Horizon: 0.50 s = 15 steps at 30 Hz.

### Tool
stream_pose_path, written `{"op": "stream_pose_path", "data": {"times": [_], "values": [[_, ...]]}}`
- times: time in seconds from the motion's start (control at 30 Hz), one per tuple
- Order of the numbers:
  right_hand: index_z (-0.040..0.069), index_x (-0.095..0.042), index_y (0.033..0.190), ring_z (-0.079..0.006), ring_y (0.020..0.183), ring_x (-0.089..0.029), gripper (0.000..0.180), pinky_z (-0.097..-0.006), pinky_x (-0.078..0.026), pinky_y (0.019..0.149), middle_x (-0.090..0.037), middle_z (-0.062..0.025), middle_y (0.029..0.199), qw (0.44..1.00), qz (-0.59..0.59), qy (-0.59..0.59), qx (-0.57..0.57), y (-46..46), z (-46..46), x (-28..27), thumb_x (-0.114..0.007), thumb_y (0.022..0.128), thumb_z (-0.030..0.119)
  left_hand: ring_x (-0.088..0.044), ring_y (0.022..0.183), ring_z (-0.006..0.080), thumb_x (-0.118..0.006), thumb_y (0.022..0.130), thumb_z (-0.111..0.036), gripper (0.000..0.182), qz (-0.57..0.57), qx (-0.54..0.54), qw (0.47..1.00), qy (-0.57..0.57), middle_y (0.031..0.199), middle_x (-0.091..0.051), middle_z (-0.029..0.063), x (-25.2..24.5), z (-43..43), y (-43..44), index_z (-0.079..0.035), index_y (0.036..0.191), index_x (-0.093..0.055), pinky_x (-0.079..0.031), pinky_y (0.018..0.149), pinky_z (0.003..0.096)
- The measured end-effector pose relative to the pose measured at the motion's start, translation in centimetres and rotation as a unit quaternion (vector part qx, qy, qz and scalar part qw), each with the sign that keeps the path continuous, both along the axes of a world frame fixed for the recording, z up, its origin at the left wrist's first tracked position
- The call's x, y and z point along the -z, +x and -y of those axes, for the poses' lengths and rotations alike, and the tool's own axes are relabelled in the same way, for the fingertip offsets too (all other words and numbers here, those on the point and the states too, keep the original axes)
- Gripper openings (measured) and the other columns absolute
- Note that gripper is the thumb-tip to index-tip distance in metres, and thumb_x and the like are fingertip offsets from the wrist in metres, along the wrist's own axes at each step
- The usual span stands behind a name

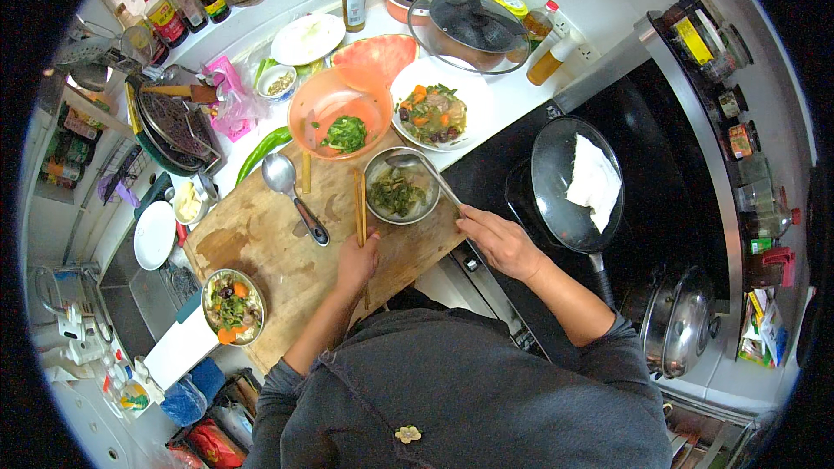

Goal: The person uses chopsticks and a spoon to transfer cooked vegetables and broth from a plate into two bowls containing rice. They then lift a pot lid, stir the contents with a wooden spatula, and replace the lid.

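My right hand (pixel 500 239) grips the handle of a metal ladle (pixel 438 176), whose bowl rests inside the rim of a steel bowl (pixel 432 203). Dark cooked greens (pixel 396 194) lie in that bowl with some pale liquid. A pair of wooden chopsticks (pixel 360 205) is held upright in my left hand (pixel 359 259), just left of the same bowl. Under both lies a wooden cutting board (pixel 287 280). On it, a large serving spoon (pixel 296 198) lies to the left, and a second bowl of vegetables and meat (pixel 233 306) stands near the board's left corner.
Behind the board stand an orange plastic bowl (pixel 306 101) with chopped greens and a white plate (pixel 479 124) of stewed food. A frying pan (pixel 554 202) holding a white cloth or paper sits on the black stove to the right. A green chili (pixel 262 153) touches the board's back edge.
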State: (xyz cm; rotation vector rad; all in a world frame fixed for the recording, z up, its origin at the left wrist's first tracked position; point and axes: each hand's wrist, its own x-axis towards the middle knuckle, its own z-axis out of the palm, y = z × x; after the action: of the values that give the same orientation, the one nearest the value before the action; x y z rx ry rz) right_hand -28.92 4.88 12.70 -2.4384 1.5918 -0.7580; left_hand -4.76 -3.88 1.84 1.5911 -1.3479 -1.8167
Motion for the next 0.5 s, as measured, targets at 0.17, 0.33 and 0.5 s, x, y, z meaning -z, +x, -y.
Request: {"op": "stream_pose_path", "data": {"times": [0.17,0.33,0.5], "values": [[-0.002,-0.058,0.102,-0.0338,0.095,-0.059,0.019,-0.0355,-0.05,0.079,-0.059,-0.0205,0.104,0.983,0.124,-0.042,0.125,-1.5,0.4,-0.6,-0.052,0.084,-0.001,-0.039,0.04,0.0095,-0.053,0.089,-0.027,0.029,-0.032,-0.005,0.998,0.045,0.05,-0.041,-0.0028,-1.0,-0.1,-0.8,-0.002,0.101,-0.06,-0.028,0.038,0.0272],[-0.001,-0.055,0.099,-0.0337,0.089,-0.059,0.018,-0.0352,-0.051,0.074,-0.058,-0.0175,0.102,0.983,0.043,-0.088,0.157,-4.4,4.9,-0.3,-0.056,0.082,0.0,-0.037,0.04,0.0087,-0.052,0.089,-0.026,0.025,-0.06,-0.004,0.996,0.062,0.051,-0.041,-0.0038,-0.6,0.0,-1.2,-0.004,0.099,-0.058,-0.027,0.037,0.0255],[-0.001,-0.054,0.098,-0.033,0.089,-0.059,0.017,-0.0369,-0.049,0.074,-0.057,-0.0169,0.1,0.991,-0.033,-0.065,0.111,-7.1,7.3,2.8,-0.055,0.082,0.001,-0.036,0.039,0.0081,-0.052,0.089,-0.022,0.02,-0.088,-0.007,0.993,0.08,0.05,-0.039,-0.0044,0.6,0.0,-1.5,-0.005,0.097,-0.056,-0.027,0.037,0.0237]]}}
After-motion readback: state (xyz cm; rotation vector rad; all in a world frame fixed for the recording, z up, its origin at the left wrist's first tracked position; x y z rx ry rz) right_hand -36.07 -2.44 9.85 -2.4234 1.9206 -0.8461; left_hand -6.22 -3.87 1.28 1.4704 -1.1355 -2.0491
